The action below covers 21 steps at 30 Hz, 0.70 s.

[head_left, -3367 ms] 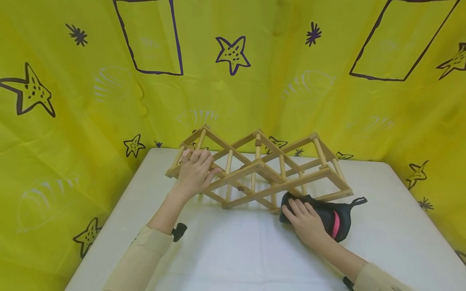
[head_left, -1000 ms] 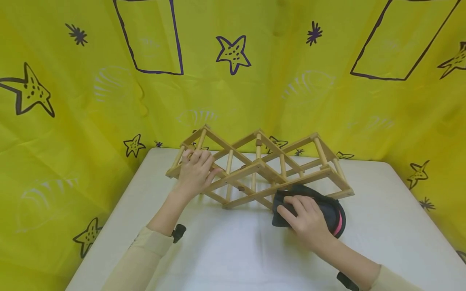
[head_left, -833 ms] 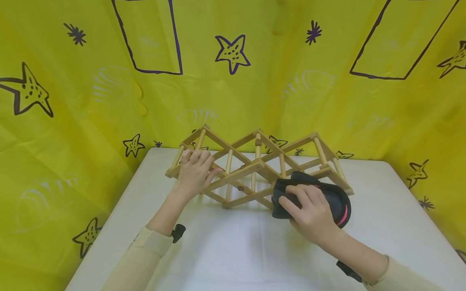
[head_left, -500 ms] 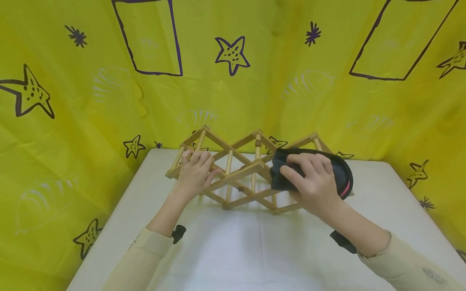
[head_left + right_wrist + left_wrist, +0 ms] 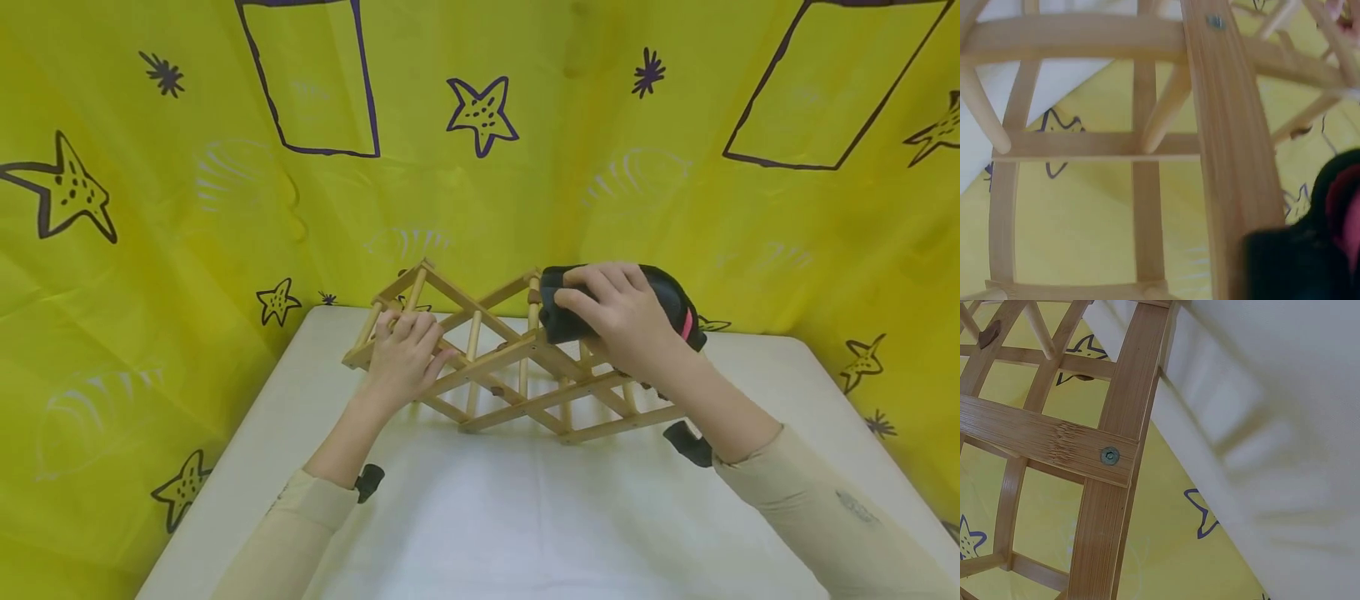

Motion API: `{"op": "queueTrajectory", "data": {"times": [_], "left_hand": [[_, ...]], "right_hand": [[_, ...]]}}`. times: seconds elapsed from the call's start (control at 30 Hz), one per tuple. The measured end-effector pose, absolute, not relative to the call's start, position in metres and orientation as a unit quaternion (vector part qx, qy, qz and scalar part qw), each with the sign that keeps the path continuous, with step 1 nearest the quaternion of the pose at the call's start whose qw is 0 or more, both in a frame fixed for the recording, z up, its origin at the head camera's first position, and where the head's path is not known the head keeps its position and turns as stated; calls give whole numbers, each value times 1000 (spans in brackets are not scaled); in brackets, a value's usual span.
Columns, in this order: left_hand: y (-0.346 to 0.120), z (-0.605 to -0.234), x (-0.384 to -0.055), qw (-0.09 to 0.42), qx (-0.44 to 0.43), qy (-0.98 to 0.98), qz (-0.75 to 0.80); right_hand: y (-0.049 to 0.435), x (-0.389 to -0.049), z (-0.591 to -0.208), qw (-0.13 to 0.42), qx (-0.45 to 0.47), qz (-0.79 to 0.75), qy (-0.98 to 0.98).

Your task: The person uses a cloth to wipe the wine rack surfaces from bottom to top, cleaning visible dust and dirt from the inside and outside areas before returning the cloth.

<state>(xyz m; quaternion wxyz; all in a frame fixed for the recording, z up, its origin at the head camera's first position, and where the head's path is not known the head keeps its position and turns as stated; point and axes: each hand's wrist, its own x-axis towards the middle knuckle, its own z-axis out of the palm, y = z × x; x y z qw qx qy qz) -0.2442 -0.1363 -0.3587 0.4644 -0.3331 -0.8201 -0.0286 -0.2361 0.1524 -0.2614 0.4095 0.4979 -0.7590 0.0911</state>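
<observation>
An expandable wooden wine rack (image 5: 491, 362), made of crossed slats and round dowels, stands on the white table. My left hand (image 5: 405, 354) grips its left end, fingers curled over a slat; the left wrist view shows slats (image 5: 1116, 400) and a screw but no fingers. My right hand (image 5: 618, 312) holds a soft black item with pink trim (image 5: 667, 296) at the upper right of the rack, covering that part. Its exact kind is unclear. In the right wrist view, the black item (image 5: 1297, 265) appears blurred beside a slat (image 5: 1229, 125).
The white table (image 5: 480, 517) extends in front of the rack. Behind it hangs a yellow curtain (image 5: 555, 192) printed with starfish and shells, close to the table's back edge. Dark wrist cameras (image 5: 369, 482) sit under both forearms.
My right hand has lifted the black item from the table in front of the rack, up and away from me, to the rack's upper right. My left hand and the rack stay put.
</observation>
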Motion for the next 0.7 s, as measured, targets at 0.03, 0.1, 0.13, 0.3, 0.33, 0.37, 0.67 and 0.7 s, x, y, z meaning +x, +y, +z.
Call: {"op": "queueTrajectory", "data": {"times": [0.03,0.1,0.13,0.3,0.33,0.37,0.67,0.7], "left_hand": [[-136,-359,-244,464,-333,-820,-28],[-137,-359,-244,463,-333,-821,-27],[-137,-359,-244,463,-332,-821,-25],[-136,-358,-244,462,-331,-823,-24],[-136,-358,-244,463,-330,-823,-23],[-135,-358,-244,463,-330,-822,-24],[-135,-358,-244,463,-329,-823,-22],[-136,-358,-244,462,-329,-823,-24]], "right_hand": [[153,-240,-260,400,502,93,-761],[154,-249,-258,380,512,95,-764],[154,-253,-256,371,518,96,-765],[153,-267,-250,300,539,104,-780],[153,-269,-250,285,540,105,-785],[153,-271,-249,271,542,106,-789],[149,-276,-252,217,539,94,-808],[148,-277,-252,214,540,93,-809]]}}
